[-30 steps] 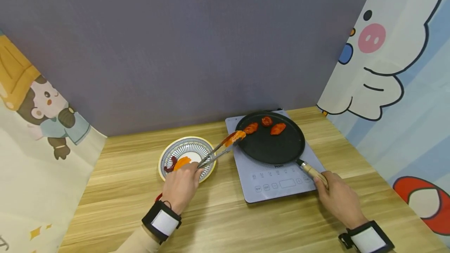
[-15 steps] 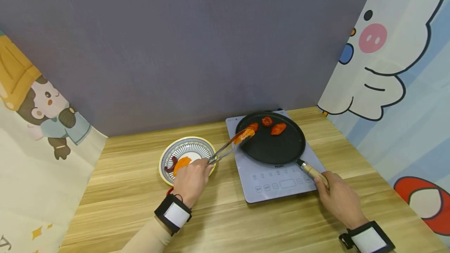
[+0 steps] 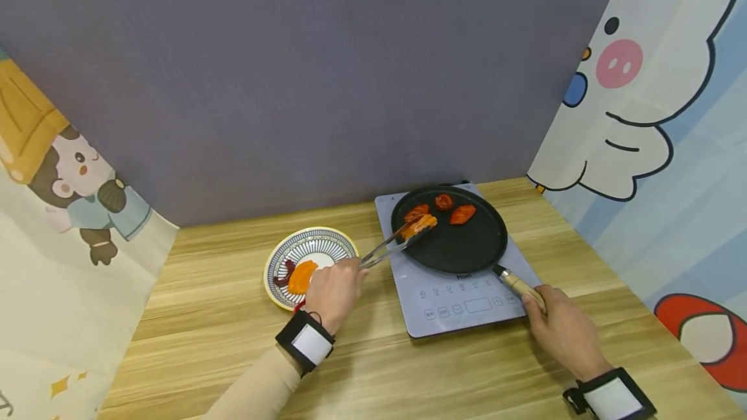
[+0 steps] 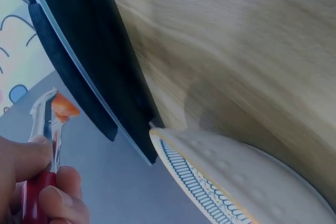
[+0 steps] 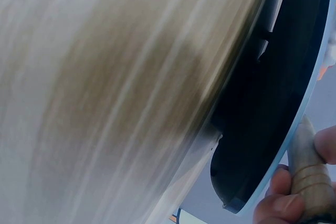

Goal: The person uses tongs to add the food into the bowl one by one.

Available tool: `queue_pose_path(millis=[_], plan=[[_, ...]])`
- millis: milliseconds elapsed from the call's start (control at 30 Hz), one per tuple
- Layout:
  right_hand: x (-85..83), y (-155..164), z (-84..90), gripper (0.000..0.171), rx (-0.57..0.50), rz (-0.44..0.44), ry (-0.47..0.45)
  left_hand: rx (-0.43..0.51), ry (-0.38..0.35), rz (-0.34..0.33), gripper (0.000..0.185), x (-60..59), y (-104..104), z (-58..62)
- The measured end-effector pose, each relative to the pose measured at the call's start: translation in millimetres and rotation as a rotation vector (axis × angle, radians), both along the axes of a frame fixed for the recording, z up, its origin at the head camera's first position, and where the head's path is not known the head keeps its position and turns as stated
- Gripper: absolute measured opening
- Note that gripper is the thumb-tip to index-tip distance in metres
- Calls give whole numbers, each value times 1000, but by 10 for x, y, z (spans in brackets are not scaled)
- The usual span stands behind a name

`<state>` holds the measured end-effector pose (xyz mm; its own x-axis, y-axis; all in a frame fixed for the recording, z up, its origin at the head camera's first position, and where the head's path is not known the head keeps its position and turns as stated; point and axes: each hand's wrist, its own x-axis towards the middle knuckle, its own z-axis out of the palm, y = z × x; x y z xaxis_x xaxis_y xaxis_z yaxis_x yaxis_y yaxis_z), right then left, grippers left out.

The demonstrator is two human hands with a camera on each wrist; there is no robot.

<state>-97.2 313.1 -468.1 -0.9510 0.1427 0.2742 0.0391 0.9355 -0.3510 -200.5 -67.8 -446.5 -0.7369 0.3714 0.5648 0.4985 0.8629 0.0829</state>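
Observation:
My left hand (image 3: 334,290) grips metal tongs (image 3: 382,253) by their red handle, which shows in the left wrist view. Pinched in the tips is an orange piece of food (image 3: 419,227), held over the left part of a black frying pan (image 3: 461,248). Two reddish wing-shaped pieces, one a chicken wing-like piece (image 3: 463,214), and a round red slice (image 3: 443,201) lie in the pan's far half. The fingers of my right hand (image 3: 563,329) are wrapped around the pan's wooden handle (image 5: 310,182). The pan sits on a grey induction cooktop (image 3: 434,316).
Left of the cooktop stands a patterned plate (image 3: 344,244) with a yellow rim. It bears an orange piece (image 3: 301,277) and a dark red piece (image 3: 283,275). A grey panel (image 3: 350,83) rises behind the wooden table (image 3: 192,336), with printed curtains at both sides.
My left hand has moved right, carrying the orange piece in the tongs from the pan's left edge to over the pan. My right hand has stayed on the handle.

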Motion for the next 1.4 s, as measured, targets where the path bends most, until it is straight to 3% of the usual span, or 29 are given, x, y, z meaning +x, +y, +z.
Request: queue_pose_path(millis=[333,767,1400], plan=[[-6,-1,0,32,4,5,12,-14,-25,-8,23,-61,151,-51],[-10,-4,5,31,9,8,20,-89,4,-10,23,-139,251,-64],[-1,-2,-20,33,17,-2,17,-181,2,18,28,-186,352,13]])
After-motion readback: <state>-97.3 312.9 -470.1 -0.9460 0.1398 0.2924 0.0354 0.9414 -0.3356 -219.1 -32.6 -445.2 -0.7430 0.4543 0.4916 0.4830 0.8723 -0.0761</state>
